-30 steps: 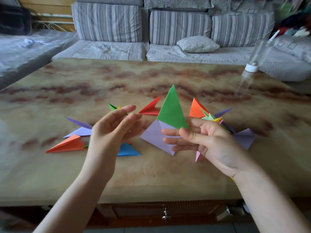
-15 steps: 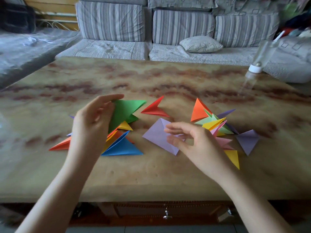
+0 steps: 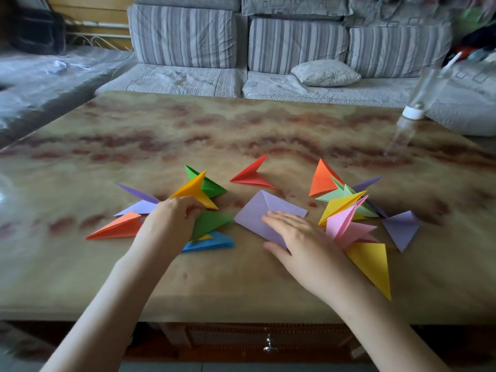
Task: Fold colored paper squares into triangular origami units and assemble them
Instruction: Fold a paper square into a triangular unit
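While the right hand [image 3: 303, 237] lay flat, fingers straight and close together, on the lilac sheet [image 3: 255, 210], that sheet rested partly folded on the table [image 3: 241, 285] between two heaps of finished pieces. The left hand [image 3: 171, 221] sat on the left heap [image 3: 212, 244], its fingers curled down where a yellow piece [image 3: 194, 191] met a green piece [image 3: 212, 220]; whether they pinched either one could not be told. A red piece [image 3: 252, 175] lay apart, just beyond the sheet, and the right heap [image 3: 341, 205] (orange, yellow, pink and lilac points) stood just beside the right wrist.

The step in hand was judged to be the flattening of the lilac sheet for its next crease. To do it well, the palm should pin the sheet so that it cannot slide on the glossy top. Edges should be matched before any pressure is given, and the crease run outward from its middle with a fingertip. The forearm should be kept off the pink piece [image 3: 346, 226] nearby.

No brand, label or writing could be read; the bottle [image 3: 413, 113] at the far right was blurred.
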Demonstrator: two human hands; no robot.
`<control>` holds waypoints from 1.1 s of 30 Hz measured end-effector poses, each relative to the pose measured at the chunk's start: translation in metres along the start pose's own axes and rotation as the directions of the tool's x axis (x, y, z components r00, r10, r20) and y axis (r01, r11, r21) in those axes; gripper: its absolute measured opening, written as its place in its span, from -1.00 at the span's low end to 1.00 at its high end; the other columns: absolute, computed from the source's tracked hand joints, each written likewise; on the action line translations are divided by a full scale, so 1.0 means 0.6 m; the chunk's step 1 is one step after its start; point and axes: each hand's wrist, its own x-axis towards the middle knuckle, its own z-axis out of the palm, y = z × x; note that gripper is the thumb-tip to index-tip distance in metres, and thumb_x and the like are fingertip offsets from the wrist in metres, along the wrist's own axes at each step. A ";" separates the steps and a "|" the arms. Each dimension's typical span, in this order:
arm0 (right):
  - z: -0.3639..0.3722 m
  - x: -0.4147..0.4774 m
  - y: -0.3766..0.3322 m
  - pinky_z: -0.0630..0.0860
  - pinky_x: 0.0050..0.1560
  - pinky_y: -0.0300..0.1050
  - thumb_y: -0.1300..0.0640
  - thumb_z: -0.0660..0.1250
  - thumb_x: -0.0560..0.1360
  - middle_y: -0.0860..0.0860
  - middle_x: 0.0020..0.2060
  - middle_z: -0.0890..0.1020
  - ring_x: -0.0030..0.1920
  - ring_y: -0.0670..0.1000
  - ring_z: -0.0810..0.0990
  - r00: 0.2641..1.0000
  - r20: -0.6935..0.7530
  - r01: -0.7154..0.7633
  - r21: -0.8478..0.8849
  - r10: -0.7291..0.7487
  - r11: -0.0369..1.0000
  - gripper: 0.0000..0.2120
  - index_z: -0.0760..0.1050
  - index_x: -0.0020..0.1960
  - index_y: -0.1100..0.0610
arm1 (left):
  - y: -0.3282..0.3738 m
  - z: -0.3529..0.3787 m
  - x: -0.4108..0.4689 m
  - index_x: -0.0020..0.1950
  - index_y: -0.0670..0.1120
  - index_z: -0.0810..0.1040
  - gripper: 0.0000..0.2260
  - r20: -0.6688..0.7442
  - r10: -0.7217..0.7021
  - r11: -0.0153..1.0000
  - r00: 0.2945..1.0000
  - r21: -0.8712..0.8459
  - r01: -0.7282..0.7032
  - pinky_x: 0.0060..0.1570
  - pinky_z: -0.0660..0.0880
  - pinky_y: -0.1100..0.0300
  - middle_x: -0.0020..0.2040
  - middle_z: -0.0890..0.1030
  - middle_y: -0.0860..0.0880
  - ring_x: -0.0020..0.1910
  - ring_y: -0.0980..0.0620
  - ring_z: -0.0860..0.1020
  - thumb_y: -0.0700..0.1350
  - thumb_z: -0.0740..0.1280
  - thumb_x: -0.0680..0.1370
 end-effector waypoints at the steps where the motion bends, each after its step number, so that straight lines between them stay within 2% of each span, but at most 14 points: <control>1: 0.000 -0.001 0.001 0.07 0.35 -0.35 -0.02 0.18 0.59 -0.11 0.45 0.30 0.45 -0.14 0.23 1.000 -0.006 -0.007 -0.003 0.007 1.000 -0.54 0.23 0.47 0.01 | -0.001 0.003 0.000 0.08 -0.07 0.64 -0.82 -0.002 0.014 1.000 1.000 0.019 -0.014 -0.11 0.34 0.16 0.00 0.61 -0.17 -0.05 -0.14 0.52 -0.19 0.28 0.56; 4: -0.002 0.000 0.002 0.24 0.24 -0.29 0.01 0.19 0.59 -0.10 0.37 0.43 0.37 -0.12 0.35 0.998 -0.034 -0.049 -0.002 0.049 0.999 -0.61 0.34 0.40 0.02 | 0.001 0.003 -0.003 0.11 -0.07 0.63 -0.81 -0.041 0.038 0.998 0.998 0.052 -0.036 -0.05 0.39 0.08 0.02 0.58 -0.16 0.01 -0.17 0.52 -0.18 0.30 0.55; 8: 0.005 0.002 0.005 0.45 0.04 -0.10 0.05 0.15 0.60 -0.06 0.14 0.59 0.18 -0.03 0.51 0.996 -0.083 -0.043 -0.055 0.039 0.998 -0.77 0.50 0.16 0.06 | 0.002 -0.002 -0.004 0.05 -0.06 0.66 -0.85 -0.133 0.062 0.995 0.989 0.087 -0.051 -0.09 0.39 0.09 -0.06 0.56 -0.14 -0.01 -0.18 0.52 -0.17 0.36 0.51; 11: 0.010 0.003 0.005 0.45 -0.34 -0.10 0.15 0.25 0.53 0.02 -0.27 0.66 -0.24 0.09 0.63 0.988 -0.153 -0.043 -0.133 0.022 0.990 -0.87 0.58 -0.08 0.07 | 0.008 -0.005 -0.004 0.02 -0.07 0.67 -0.85 -0.204 0.115 0.993 0.972 0.051 -0.107 -0.10 0.43 0.07 -0.09 0.58 -0.12 -0.07 -0.17 0.54 -0.21 0.39 0.49; 12: 0.010 0.004 0.005 0.40 -0.47 -0.16 0.21 0.36 0.44 0.03 -0.43 0.62 -0.39 0.10 0.61 0.977 -0.211 -0.060 -0.147 0.028 0.987 -0.92 0.61 -0.16 0.08 | 0.011 -0.006 -0.004 0.02 -0.07 0.67 -0.86 -0.231 0.130 0.992 0.964 0.032 -0.126 -0.10 0.44 0.07 -0.10 0.58 -0.11 -0.08 -0.16 0.54 -0.21 0.39 0.49; 14: 0.010 0.007 0.006 0.29 -0.62 -0.26 0.29 0.48 0.29 0.03 -0.59 0.53 -0.58 0.09 0.52 0.920 -0.392 -0.078 -0.154 0.012 0.985 -0.86 0.64 -0.20 0.09 | 0.018 -0.007 -0.005 0.00 -0.06 0.67 -0.88 -0.304 0.148 0.987 0.941 -0.018 -0.161 -0.14 0.41 0.12 -0.10 0.59 -0.07 -0.09 -0.14 0.54 -0.18 0.39 0.50; 16: 0.008 0.010 0.009 0.34 -0.63 -0.22 0.27 0.36 0.38 0.06 -0.58 0.53 -0.60 0.11 0.51 0.850 -0.527 -0.072 -0.120 -0.002 0.990 -0.83 0.65 -0.09 0.11 | 0.026 -0.011 -0.006 0.00 -0.06 0.67 -0.89 -0.375 0.159 0.977 0.913 -0.077 -0.201 -0.13 0.37 0.15 -0.10 0.59 -0.04 -0.08 -0.12 0.52 -0.15 0.36 0.53; 19: -0.006 0.010 0.013 0.48 -0.55 -0.09 0.18 0.16 0.48 0.13 -0.43 0.63 -0.49 0.15 0.58 0.762 -0.645 -0.058 0.032 0.065 0.998 -0.70 0.62 0.07 0.18 | 0.044 -0.022 -0.011 0.05 -0.09 0.65 -0.84 -0.478 0.215 0.946 0.852 -0.113 -0.302 -0.02 0.40 0.14 -0.04 0.60 -0.04 -0.03 -0.11 0.53 -0.14 0.30 0.55; 21: -0.018 0.007 0.016 0.48 -0.50 -0.09 0.20 0.17 0.49 0.12 -0.39 0.66 -0.46 0.14 0.59 0.685 -0.723 -0.064 0.067 0.092 0.996 -0.71 0.62 0.07 0.21 | 0.061 -0.031 -0.018 0.08 -0.10 0.63 -0.82 -0.526 0.235 0.918 0.817 -0.156 -0.364 0.03 0.45 0.10 -0.01 0.59 -0.03 -0.02 -0.07 0.55 -0.16 0.27 0.56; 24: -0.032 0.005 0.018 0.41 -0.37 -0.12 0.22 0.20 0.51 0.12 -0.36 0.67 -0.48 0.11 0.59 0.581 -0.807 -0.070 0.083 0.109 0.994 -0.74 0.62 0.06 0.25 | 0.085 -0.033 -0.032 0.02 -0.12 0.63 -0.84 -0.564 0.267 0.867 0.782 -0.213 -0.450 -0.06 0.47 0.25 -0.09 0.59 0.02 -0.14 0.08 0.55 -0.19 0.24 0.58; 26: -0.036 0.004 0.019 0.38 -0.35 -0.17 0.25 0.22 0.51 0.14 -0.36 0.66 -0.50 0.09 0.57 0.546 -0.833 -0.055 0.071 0.090 0.996 -0.76 0.62 0.06 0.27 | 0.097 -0.024 -0.042 -0.04 -0.10 0.62 -0.79 -0.483 0.220 0.813 0.847 -0.389 -0.433 -0.18 0.50 0.22 -0.18 0.62 0.04 -0.22 0.08 0.60 -0.11 0.19 0.60; 29: -0.037 0.000 0.011 0.42 -0.22 -0.21 0.33 0.27 0.50 0.11 -0.21 0.70 -0.28 -0.01 0.56 0.521 -0.852 -0.008 -0.059 -0.046 0.998 -0.80 0.62 0.06 0.28 | 0.120 -0.004 -0.056 -0.03 -0.01 0.61 -0.70 -0.167 0.089 0.654 0.982 -0.734 -0.184 -0.27 0.53 0.24 -0.14 0.68 -0.02 -0.20 0.05 0.67 0.11 0.17 0.59; 31: -0.036 -0.004 0.004 0.46 -0.06 -0.23 0.35 0.26 0.51 0.08 -0.08 0.70 -0.11 -0.07 0.58 0.548 -0.820 0.095 -0.136 -0.166 0.986 -0.79 0.61 0.08 0.26 | 0.132 0.005 -0.054 0.00 0.06 0.57 -0.68 0.067 0.044 0.486 0.997 -0.873 0.037 -0.22 0.60 0.16 -0.03 0.68 -0.05 -0.11 0.05 0.68 0.21 0.16 0.48; 33: -0.031 -0.007 -0.002 0.52 0.08 -0.13 0.33 0.22 0.54 0.07 0.00 0.68 0.02 -0.02 0.64 0.607 -0.746 0.220 -0.174 -0.274 0.960 -0.76 0.60 0.12 0.24 | 0.134 0.005 -0.048 0.08 0.02 0.57 -0.59 0.212 0.049 0.339 0.976 -0.923 0.183 -0.22 0.61 0.10 0.01 0.68 -0.08 -0.05 0.02 0.67 0.27 0.21 0.46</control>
